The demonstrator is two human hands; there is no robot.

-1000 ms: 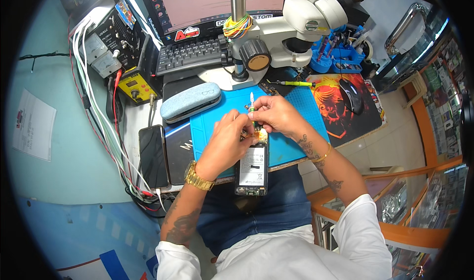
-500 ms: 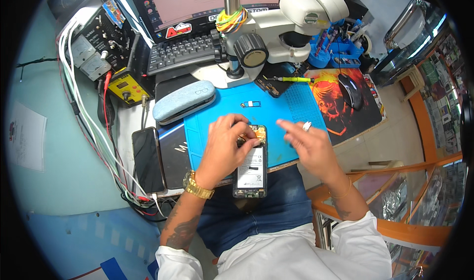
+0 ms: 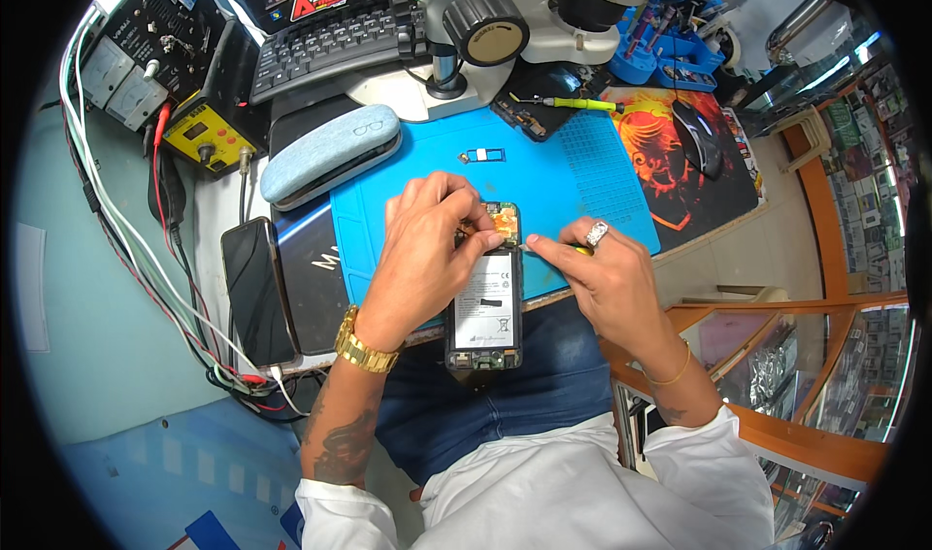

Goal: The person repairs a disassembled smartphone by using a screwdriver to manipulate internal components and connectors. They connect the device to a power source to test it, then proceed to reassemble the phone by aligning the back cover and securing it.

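An opened smartphone (image 3: 485, 359) lies partly over the front edge of the blue mat (image 3: 573, 205). Its white battery (image 3: 485, 302) and the gold-coloured circuit board (image 3: 505, 223) at its far end are exposed. My left hand (image 3: 419, 249) grips the phone's upper left side, thumb and fingers bent at the board; the fingertips are partly hidden. My right hand (image 3: 614, 280) is closed on a slim tool with a yellow handle (image 3: 582, 250), mostly covered by the fingers. Its tip end reaches the phone's right edge, just above the battery; the kind of tip cannot be made out.
Beyond the phone lies a SIM tray (image 3: 485, 155). A blue glasses case (image 3: 330, 155), a second phone (image 3: 260, 293) and a power supply (image 3: 209, 142) with cables stand left. A microscope (image 3: 485, 31), another opened phone (image 3: 544, 113) with a yellow-green screwdriver (image 3: 568, 103), and a mouse (image 3: 697, 137) are farther back.
My right hand has moved left and down to the phone's edge, with the tool's yellow handle now showing. My left hand stays on the phone. The whole view has shifted.
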